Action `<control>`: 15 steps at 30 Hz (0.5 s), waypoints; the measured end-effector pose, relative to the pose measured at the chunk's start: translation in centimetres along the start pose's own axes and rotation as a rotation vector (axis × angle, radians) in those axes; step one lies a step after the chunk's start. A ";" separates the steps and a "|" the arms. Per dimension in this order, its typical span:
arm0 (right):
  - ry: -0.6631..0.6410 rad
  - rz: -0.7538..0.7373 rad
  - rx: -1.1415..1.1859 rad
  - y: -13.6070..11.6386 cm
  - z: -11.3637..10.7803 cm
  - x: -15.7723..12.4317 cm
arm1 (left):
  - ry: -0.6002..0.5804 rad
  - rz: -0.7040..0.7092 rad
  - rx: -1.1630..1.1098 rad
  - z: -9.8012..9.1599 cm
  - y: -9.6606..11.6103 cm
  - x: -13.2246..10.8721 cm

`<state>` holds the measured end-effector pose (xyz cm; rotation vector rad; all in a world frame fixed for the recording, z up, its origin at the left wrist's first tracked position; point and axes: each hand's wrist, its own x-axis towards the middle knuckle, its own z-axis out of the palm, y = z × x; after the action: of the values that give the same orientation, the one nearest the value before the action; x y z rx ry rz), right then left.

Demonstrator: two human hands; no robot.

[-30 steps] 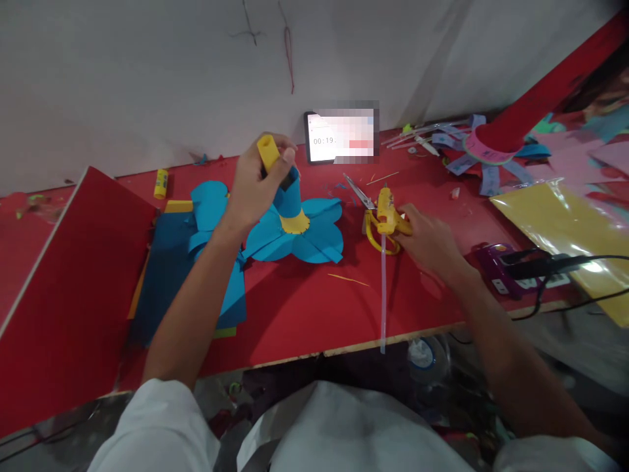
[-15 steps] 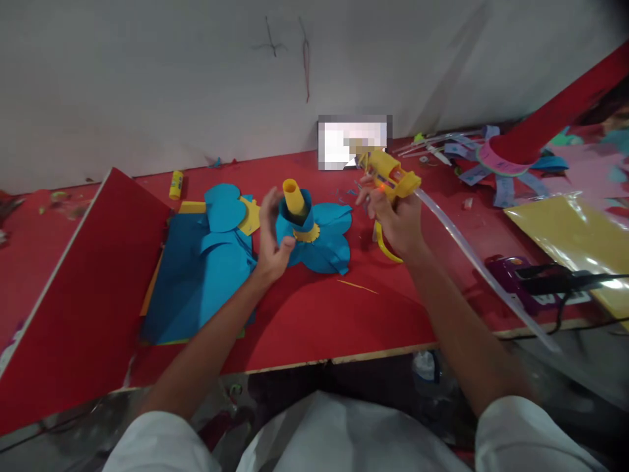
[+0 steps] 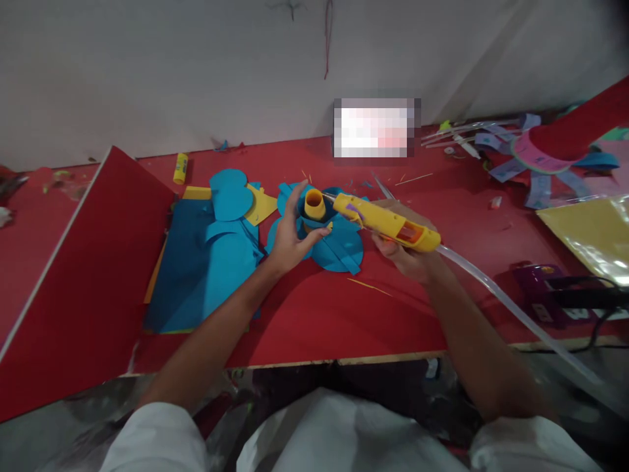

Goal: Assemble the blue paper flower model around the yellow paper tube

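Observation:
My left hand (image 3: 292,236) grips the blue paper flower (image 3: 339,250) around its middle, thumb and fingers on either side of the blue collar. From that collar a yellow paper tube (image 3: 315,204) stands up. My right hand (image 3: 405,252) is closed around a yellow hot glue gun (image 3: 393,219), which points left. Its metal nozzle meets the tube's rim or sits just beside it; I cannot tell which. A long clear glue stick (image 3: 496,295) trails from the gun's back end toward the lower right.
Blue and yellow paper sheets and cut petals (image 3: 230,196) lie at the left by a raised red board (image 3: 88,275). A yellow glue bottle (image 3: 181,168) is behind them. A blurred-out screen (image 3: 376,131) leans on the wall. At the right are a purple device (image 3: 538,295) and yellow packets (image 3: 594,236).
The glue gun has swung down and left, its nozzle coming to the yellow tube. My left hand and the flower have shifted and turned slightly. The view has tilted downward a little.

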<state>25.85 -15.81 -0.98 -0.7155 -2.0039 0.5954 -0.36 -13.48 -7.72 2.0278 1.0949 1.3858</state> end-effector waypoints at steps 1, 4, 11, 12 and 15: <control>0.027 -0.024 0.025 -0.2 -0.2 0.1 | 0.000 -0.002 0.001 0.0 0.0 0.0; 0.061 -0.033 0.060 -0.2 -0.7 0.2 | -0.011 -0.010 0.011 0.0 -0.1 -0.1; 0.052 -0.098 0.096 -0.2 -1.1 0.5 | 0.033 0.034 0.027 0.3 -0.9 -0.5; 0.036 -0.112 0.084 -0.4 -1.0 0.6 | 0.050 0.044 0.019 0.3 -0.9 -0.6; 0.024 -0.128 0.041 -0.7 -0.8 0.6 | 0.080 0.083 0.027 0.3 -0.8 -0.7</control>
<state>26.06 -15.75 0.18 -0.5622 -1.9930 0.5477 -0.51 -13.54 -8.82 2.0743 1.0785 1.5137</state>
